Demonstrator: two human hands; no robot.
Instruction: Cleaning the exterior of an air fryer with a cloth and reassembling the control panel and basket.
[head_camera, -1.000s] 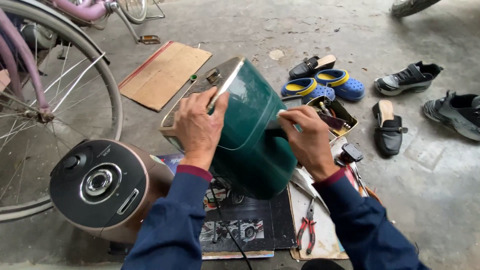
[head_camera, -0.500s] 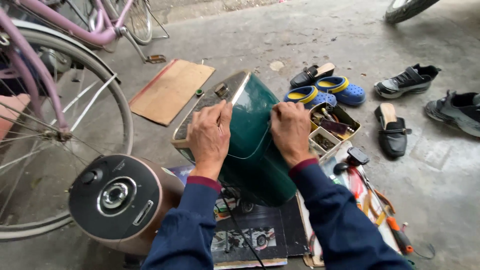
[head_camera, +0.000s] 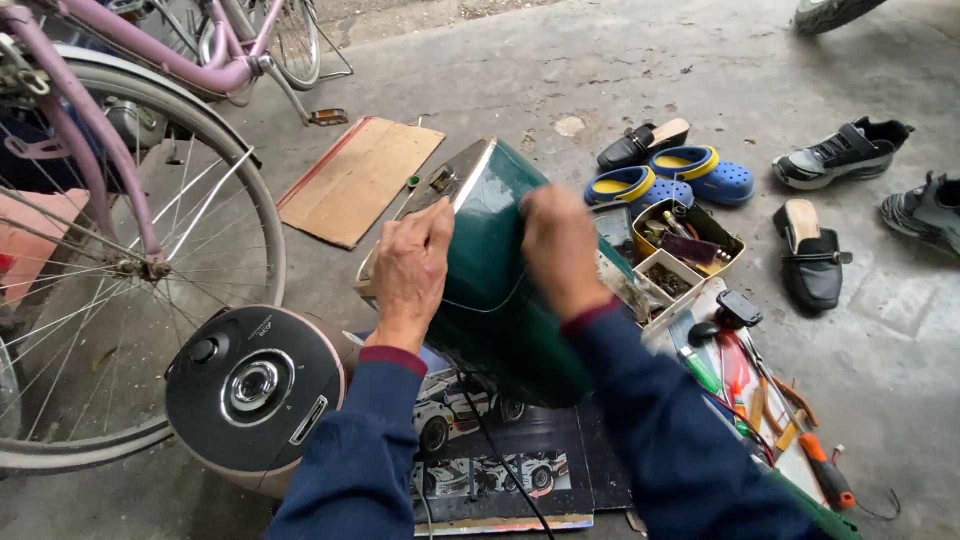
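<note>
Right hand slid up, blurred, grip unclear; left hand flat on glossy green shell.

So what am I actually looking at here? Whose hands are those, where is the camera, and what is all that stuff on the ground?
There is no machine here: a person wears a camera on the head, so you look down at their own two hands. The left hand and the right hand, which is blurred, both rest on a dark green appliance casing lying tilted on a poster on the concrete floor. Beside it on the left stands a round black-topped cooker, with a pink bicycle and a cardboard sheet beyond. On the right lie small parts boxes, screwdrivers and several shoes.
</note>
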